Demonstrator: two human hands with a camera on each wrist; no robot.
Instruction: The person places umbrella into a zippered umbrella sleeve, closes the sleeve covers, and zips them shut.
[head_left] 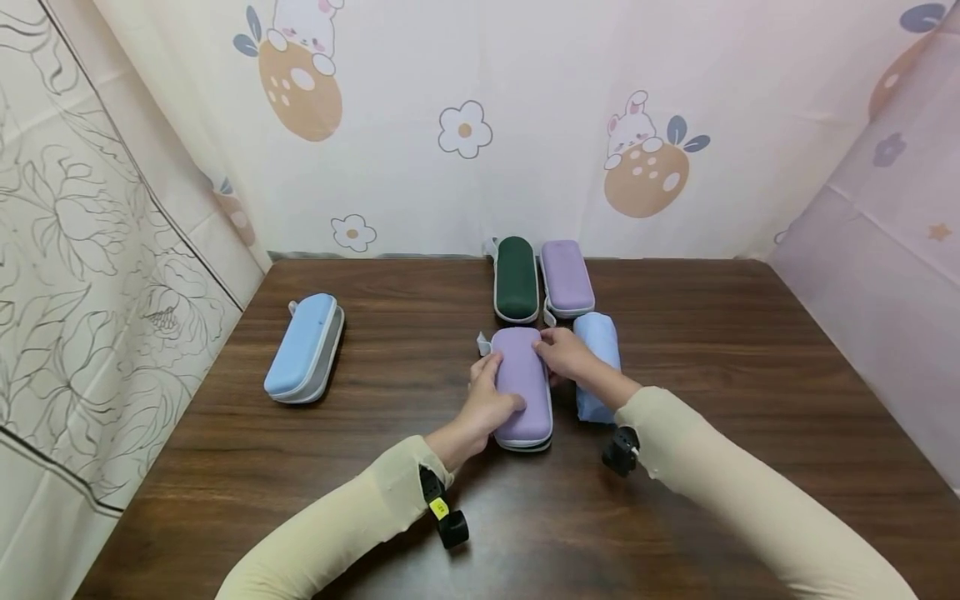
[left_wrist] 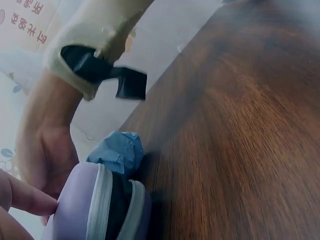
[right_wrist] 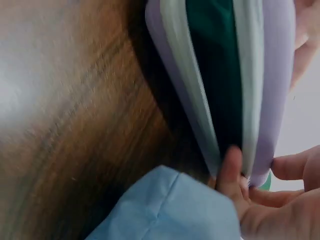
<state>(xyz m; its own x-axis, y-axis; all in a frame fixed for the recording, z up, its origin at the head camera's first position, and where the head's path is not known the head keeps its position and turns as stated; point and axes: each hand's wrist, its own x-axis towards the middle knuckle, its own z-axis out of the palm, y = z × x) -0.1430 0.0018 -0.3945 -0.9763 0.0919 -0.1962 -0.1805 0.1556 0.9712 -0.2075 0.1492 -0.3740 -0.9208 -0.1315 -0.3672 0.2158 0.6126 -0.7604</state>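
Observation:
A purple zip case (head_left: 521, 392) lies lengthwise on the table, its zip edges parted along the right side and near end. Dark green material (right_wrist: 215, 65) shows in the gap in the right wrist view. My left hand (head_left: 483, 408) grips the case from the left, thumb on the lid and fingers along the side. At the far right corner, my right hand (head_left: 566, 354) pinches the case; in the right wrist view one fingertip lies at the parted edges. Whether it holds a zip pull cannot be made out. Beside my right wrist lies a light blue fabric bundle (head_left: 597, 342).
Behind the case lie a dark green zip case (head_left: 516, 279) and another purple case (head_left: 567, 277), side by side near the curtain (head_left: 540, 183). A light blue case (head_left: 303, 346) lies at the left of the wooden table (head_left: 720, 350).

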